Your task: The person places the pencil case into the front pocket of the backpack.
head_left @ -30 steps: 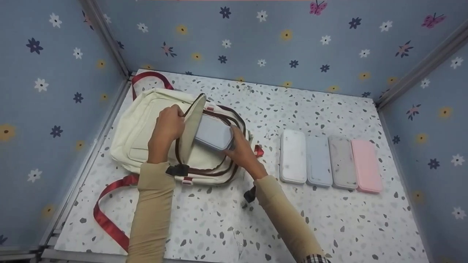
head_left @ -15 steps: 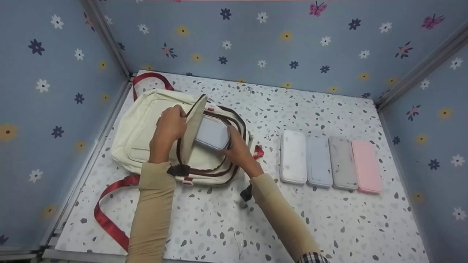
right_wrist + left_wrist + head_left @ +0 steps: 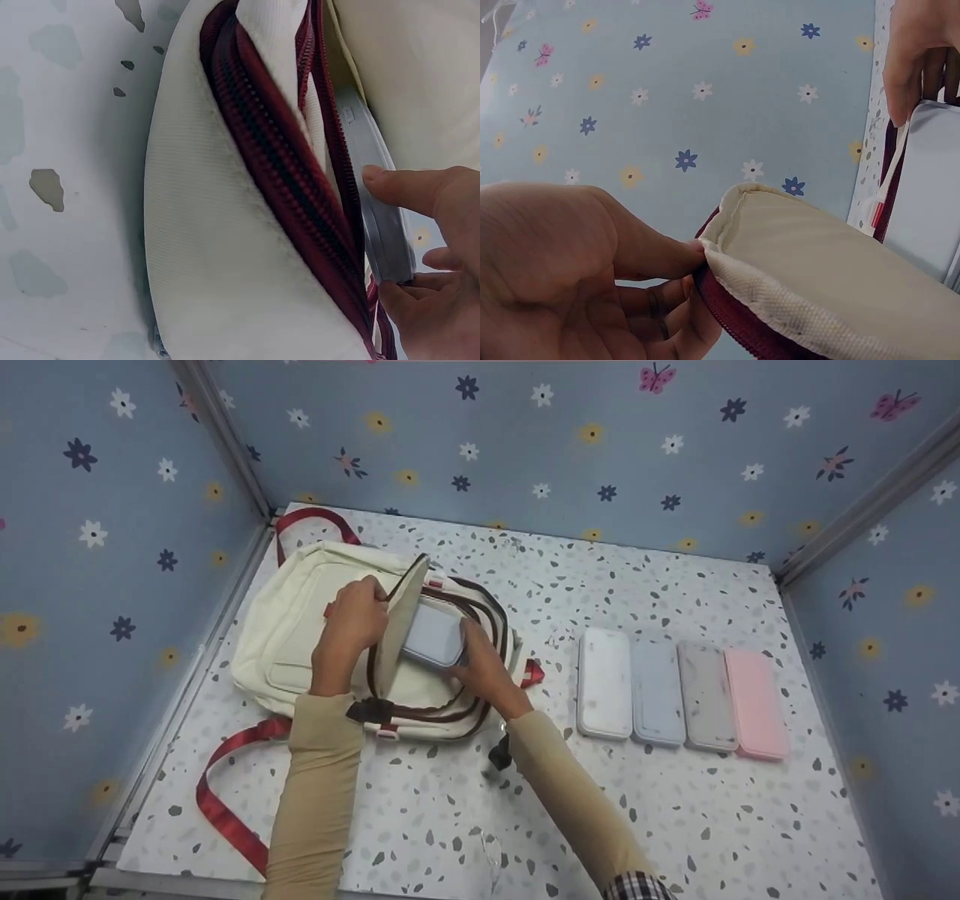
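A cream backpack (image 3: pixel 281 637) with dark red zips lies on the speckled table, its front pocket unzipped. My left hand (image 3: pixel 352 619) pinches the edge of the pocket flap (image 3: pixel 810 262) between thumb and fingers and holds it raised. Partly inside the pocket is a pale blue-grey pencil case (image 3: pixel 435 636), a flat box with rounded corners. Its far end is hidden under the flap. My right hand (image 3: pixel 486 667) grips the outer end. In the right wrist view, thumb and fingers (image 3: pixel 409 187) span the side of the case, close beside the zip.
To the right, white (image 3: pixel 604 682), light blue (image 3: pixel 658 694), grey (image 3: pixel 706 696) and pink (image 3: pixel 757 705) cases lie side by side. A red strap (image 3: pixel 225 810) trails at the front left, and a black buckle (image 3: pixel 500 754) sits near the right sleeve. Flowered panels (image 3: pixel 525 435) stand around the table.
My right hand has moved a little to the left, and the pencil case has slid deeper under the flap. My left hand still holds the flap up.
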Tool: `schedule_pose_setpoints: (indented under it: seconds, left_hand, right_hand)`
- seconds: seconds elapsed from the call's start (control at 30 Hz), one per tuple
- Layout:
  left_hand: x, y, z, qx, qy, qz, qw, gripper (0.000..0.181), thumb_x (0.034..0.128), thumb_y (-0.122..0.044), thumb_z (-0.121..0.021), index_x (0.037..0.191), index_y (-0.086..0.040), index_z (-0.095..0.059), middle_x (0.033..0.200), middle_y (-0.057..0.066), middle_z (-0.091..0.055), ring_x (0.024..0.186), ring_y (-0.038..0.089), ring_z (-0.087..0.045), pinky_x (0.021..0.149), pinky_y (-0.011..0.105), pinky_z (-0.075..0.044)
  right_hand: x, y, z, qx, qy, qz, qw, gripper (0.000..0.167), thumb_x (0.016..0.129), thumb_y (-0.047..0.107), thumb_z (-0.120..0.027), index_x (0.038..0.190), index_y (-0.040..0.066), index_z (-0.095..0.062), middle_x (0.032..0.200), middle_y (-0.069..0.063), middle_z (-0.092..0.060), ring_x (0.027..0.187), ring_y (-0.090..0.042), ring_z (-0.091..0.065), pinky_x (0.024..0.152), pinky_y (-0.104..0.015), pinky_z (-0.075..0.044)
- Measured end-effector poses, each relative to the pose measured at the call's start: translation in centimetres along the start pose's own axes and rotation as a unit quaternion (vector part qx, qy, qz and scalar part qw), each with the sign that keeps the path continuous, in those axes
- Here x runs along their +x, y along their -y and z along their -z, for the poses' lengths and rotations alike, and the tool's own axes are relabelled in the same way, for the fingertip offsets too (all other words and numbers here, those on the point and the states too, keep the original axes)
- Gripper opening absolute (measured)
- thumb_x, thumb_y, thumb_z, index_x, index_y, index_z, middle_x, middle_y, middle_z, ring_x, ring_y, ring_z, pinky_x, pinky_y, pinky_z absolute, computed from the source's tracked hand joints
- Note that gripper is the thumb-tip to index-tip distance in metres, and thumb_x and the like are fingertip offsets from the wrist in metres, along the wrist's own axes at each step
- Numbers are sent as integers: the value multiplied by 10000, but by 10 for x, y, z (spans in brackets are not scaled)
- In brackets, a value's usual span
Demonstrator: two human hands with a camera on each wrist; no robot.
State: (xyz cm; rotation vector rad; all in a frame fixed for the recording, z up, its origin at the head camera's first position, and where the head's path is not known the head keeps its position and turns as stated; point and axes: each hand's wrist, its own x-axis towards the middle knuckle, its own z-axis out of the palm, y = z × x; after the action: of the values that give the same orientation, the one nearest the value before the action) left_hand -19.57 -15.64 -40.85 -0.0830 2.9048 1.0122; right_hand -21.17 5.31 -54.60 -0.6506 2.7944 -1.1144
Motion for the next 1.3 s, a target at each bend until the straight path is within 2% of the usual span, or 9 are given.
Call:
schedule_pose_setpoints:
  seconds: [0.3, 0.5, 0.63, 0.77, 0.9, 1.1, 1.3]
  left_hand:
    - [0, 0, -2, 53, -2, -36, 10000, 179, 962, -87, -464, 1046, 38, -560, 1095, 232, -581, 1083, 398, -529, 864, 527, -405]
    - [0, 2, -2, 42, -22, -70, 10000, 185, 952, -73, -466, 1051, 50, -563, 1099, 247, -584, 1086, 403, -533, 871, 522, -416]
    - [0, 3, -1, 32, -33, -75, 10000, 192, 953, -70, -465, 1058, 56, -564, 1102, 253, -584, 1089, 406, -532, 883, 526, -415]
    - [-1, 3, -1, 37, 8, -16, 10000, 199, 961, -86, -460, 1067, 48, -562, 1108, 241, -583, 1092, 399, -529, 885, 529, -406]
    - [0, 3, -1, 33, 29, 3, 10000, 204, 967, -96, -458, 1072, 46, -559, 1110, 237, -580, 1094, 395, -529, 885, 524, -406]
    - [0, 5, 0, 14, 49, 74, 10000, 197, 963, -95, -460, 1069, 41, -555, 1108, 234, -579, 1093, 393, -528, 890, 525, -399]
    - [0, 5, 0, -34, 11, 53, 10000, 197, 963, -93, -464, 1068, 42, -562, 1111, 235, -583, 1089, 396, -532, 890, 535, -401]
  right_hand:
    - [5, 1, -3, -135, 167, -239, 9995, 892, 781, 115, -773, 1476, -39, -234, 1508, -278, -260, 1420, -351, -250, 1162, -396, -226]
    - [9, 6, -9, -146, 29, -369, 9992, 906, 748, 142, -807, 1458, -38, -275, 1444, -267, -336, 1341, -367, -364, 1125, -412, -301]
    - [10, 8, -13, -217, -114, -429, 9988, 825, 786, 142, -776, 1440, -41, -306, 1368, -262, -398, 1249, -360, -452, 1071, -417, -370]
    - [10, 8, -15, -308, -292, -325, 9986, 708, 827, 94, -715, 1407, -58, -340, 1301, -283, -458, 1190, -373, -496, 1034, -429, -403]
    - [9, 8, -14, -81, -428, -322, 9985, 659, 822, 30, -679, 1384, -93, -358, 1271, -301, -509, 1182, -396, -509, 1025, -451, -403]
    - [9, 10, -14, 5, -459, -318, 9984, 616, 829, 2, -659, 1360, -120, -371, 1124, -267, -605, 1036, -355, -601, 919, -425, -479]
    - [10, 17, -11, 317, -123, -775, 9964, 647, 834, -1, -611, 1405, -93, -321, 1047, -228, -643, 930, -307, -634, 849, -413, -504]
